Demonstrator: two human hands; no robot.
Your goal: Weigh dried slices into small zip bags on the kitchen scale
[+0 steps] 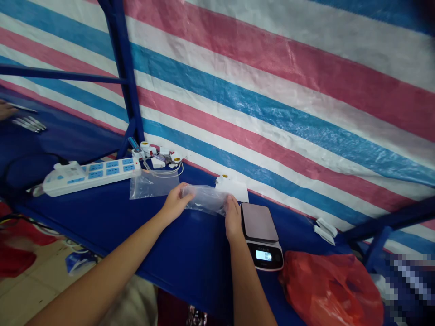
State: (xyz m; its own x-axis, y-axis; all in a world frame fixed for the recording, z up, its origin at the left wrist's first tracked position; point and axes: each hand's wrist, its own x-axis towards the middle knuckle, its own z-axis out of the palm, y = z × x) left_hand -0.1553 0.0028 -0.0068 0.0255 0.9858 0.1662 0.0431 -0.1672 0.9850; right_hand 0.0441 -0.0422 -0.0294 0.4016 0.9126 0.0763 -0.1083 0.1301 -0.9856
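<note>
My left hand and my right hand both grip a clear plastic bag, one at each end, just above the blue table. The fingers of both hands are closed on the bag. A small digital scale with a lit display stands right beside my right hand. Behind the bag lies a white paper or card.
A white power strip lies at the left, with another clear bag and small white parts and cables near it. A red plastic bag sits at the right. A striped tarp forms the back wall. Another person's hand shows at far left.
</note>
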